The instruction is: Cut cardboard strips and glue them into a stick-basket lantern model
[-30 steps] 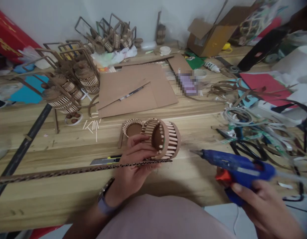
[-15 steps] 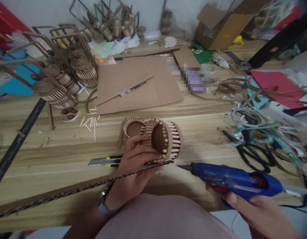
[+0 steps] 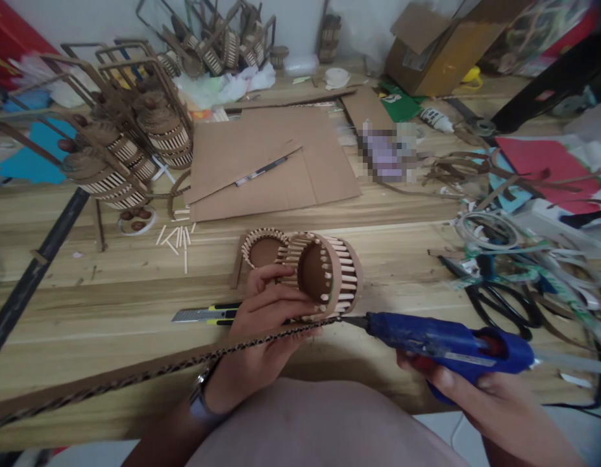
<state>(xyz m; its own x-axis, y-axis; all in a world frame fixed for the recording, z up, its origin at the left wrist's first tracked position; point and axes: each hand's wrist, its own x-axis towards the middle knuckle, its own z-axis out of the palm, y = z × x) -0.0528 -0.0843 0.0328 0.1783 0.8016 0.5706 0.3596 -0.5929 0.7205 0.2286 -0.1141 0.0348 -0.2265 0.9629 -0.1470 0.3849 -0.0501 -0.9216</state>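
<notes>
My left hand (image 3: 269, 324) is closed around a small round basket (image 3: 346, 275) of cardboard rings and wooden sticks, tilted so its hollow side faces left. A long corrugated cardboard strip (image 3: 149, 363) runs from the basket's underside across my left hand to the lower left. My right hand (image 3: 480, 395) grips a blue hot glue gun (image 3: 441, 340). The gun's nozzle points left, at or very near the strip's end beneath the basket. Behind my left fingers stands another stick-walled ring (image 3: 264, 250) on a cardboard base.
A utility knife (image 3: 206, 315) lies left of my left hand. Short wooden sticks (image 3: 176, 240) and a dish of brown beads (image 3: 136, 220) are farther left. Cardboard sheets (image 3: 276, 162) lie ahead; black-handled scissors (image 3: 500, 308) and tape rolls sit right. Finished-looking lidded baskets (image 3: 164, 130) stand back left.
The glue gun has moved left, bringing its nozzle up to the strip's end under the basket. My left hand and the basket have barely moved.
</notes>
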